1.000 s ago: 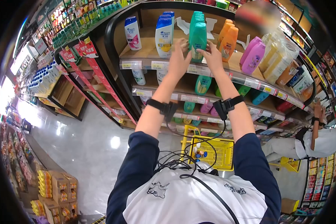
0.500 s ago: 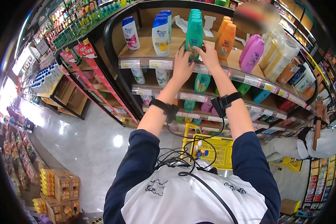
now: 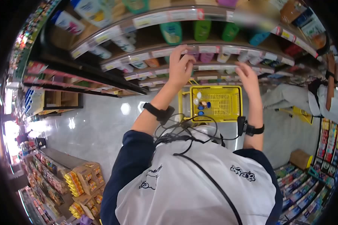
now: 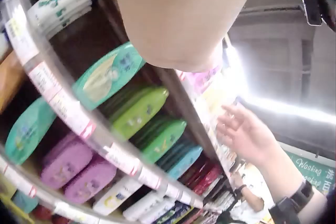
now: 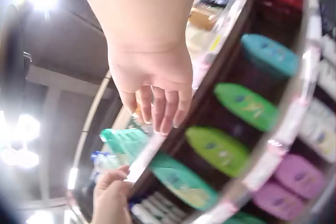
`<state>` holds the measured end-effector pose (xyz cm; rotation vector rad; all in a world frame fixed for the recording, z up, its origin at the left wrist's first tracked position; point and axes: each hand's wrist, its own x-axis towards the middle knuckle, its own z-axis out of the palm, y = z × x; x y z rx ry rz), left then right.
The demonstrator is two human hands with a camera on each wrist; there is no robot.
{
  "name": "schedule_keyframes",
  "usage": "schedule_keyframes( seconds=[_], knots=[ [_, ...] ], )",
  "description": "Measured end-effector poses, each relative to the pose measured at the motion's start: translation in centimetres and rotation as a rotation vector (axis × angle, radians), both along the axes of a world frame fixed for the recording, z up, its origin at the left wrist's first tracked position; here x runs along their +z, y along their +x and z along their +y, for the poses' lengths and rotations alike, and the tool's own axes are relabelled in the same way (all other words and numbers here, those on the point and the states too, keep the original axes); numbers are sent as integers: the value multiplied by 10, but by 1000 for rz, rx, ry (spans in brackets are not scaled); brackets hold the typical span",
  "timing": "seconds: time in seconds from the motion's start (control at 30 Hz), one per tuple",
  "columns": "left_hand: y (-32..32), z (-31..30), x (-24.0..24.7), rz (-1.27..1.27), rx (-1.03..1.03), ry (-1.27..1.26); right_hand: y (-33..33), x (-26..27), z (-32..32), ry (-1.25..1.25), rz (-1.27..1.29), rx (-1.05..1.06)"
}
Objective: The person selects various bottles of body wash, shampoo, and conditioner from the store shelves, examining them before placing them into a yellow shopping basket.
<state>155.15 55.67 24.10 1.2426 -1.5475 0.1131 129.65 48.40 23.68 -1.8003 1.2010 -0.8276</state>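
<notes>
In the head view my left hand [image 3: 181, 68] hangs before the shelf edge, fingers loosely bent, holding nothing. My right hand [image 3: 248, 79] is off to the right of it, apart from the shelf, fingers relaxed and empty. Near the left hand stands a teal bottle [image 3: 171, 33], with a green bottle [image 3: 202, 30] to its right. The right wrist view shows the right hand [image 5: 153, 90] with its fingers hanging down above the teal bottles [image 5: 126, 142] on the upper shelf.
Below the hands is a yellow shopping cart [image 3: 234, 119] with several small items inside. Lower shelves hold purple bottles [image 3: 207, 57]. Black cables [image 3: 204, 119] hang between the wrists. Another person's sleeve [image 3: 324, 99] is at the right, near a second yellow cart [image 3: 298, 114].
Both hands have come off the teal bottle on the upper shelf and moved down and apart, the right one further right. The head view has tilted down, so the cart appears higher.
</notes>
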Motion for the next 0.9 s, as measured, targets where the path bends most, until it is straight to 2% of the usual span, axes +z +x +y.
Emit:
schedule_keyframes(
  seconds=[0.07, 0.1, 0.17, 0.23, 0.3, 0.37, 0.4, 0.47, 0.57, 0.6, 0.7, 0.8, 0.9],
  knots=[
    [-20, -9, -33, 121, -155, 258, -41, -63, 1, 128, 25, -149],
    [-31, -13, -54, 177, -235, 389, -56, -99, 3, 137, -90, -142],
    [-58, -19, -103, 379, -311, 721, -86, -167, 10, 286, 86, -158],
    [-77, -11, -198, 105, -237, 789, -112, -256, 26, 369, 165, -103],
    [-99, 11, -256, -361, -196, 1263, -120, -314, 48, 446, 246, -12],
    [-105, 26, -279, -583, -445, 1492, -119, -360, 66, 551, 415, 82],
    [-104, 39, -301, -512, -427, 1549, -116, -382, 75, 577, 515, 135],
    [-106, 68, -353, -365, -382, 1658, -110, -422, 85, 599, 530, 222],
    [-115, 87, -364, -425, -84, 1725, -93, -472, 90, 550, 592, 246],
    [-119, 104, -382, -374, 63, 1481, -90, -484, 88, 518, 629, 240],
    [-123, 106, -377, -237, 115, 1545, -56, -473, 63, 543, 593, 194],
    [-131, 114, -382, -102, 147, 1419, -25, -496, 50, 399, 594, 303],
    [-139, 120, -384, -16, 121, 1372, -10, -521, 50, 421, 642, 341]
  ],
)
